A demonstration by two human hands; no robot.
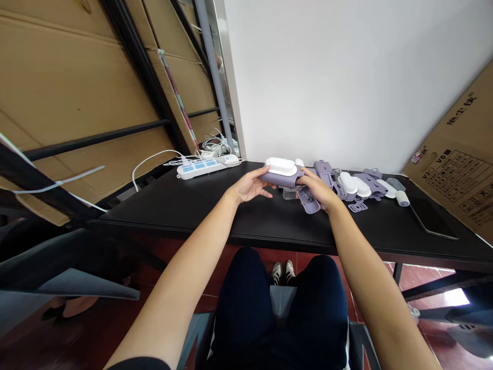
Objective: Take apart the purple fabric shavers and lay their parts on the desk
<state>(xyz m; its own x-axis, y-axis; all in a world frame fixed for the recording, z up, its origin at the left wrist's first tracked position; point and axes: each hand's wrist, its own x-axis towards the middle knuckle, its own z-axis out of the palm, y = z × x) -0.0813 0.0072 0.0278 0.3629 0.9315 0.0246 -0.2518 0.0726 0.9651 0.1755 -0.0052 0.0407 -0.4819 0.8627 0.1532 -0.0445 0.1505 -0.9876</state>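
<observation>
Between my hands, just above the black table point(185, 205), is a grey-purple plastic piece point(279, 180) with a perforated side. A white oval part with a ridged edge point(282, 166) sits on top of it. My left hand point(248, 185) grips the left end, thumb on top and the other fingers partly spread below. At the right end, my right hand point(318, 187) has its fingers closed around the piece, its fingertips partly hidden. Beneath that hand, a purple oval panel point(309, 200) hangs or lies tilted; whether it is attached I cannot tell.
To the right lie more purple parts point(372, 185), white oval parts point(348, 182), a small white cylinder point(402, 199) and a dark phone point(431, 218). A white power strip point(208, 165) with cables is at back left. A cardboard box point(462, 149) leans at the right, beside a white wall point(327, 77).
</observation>
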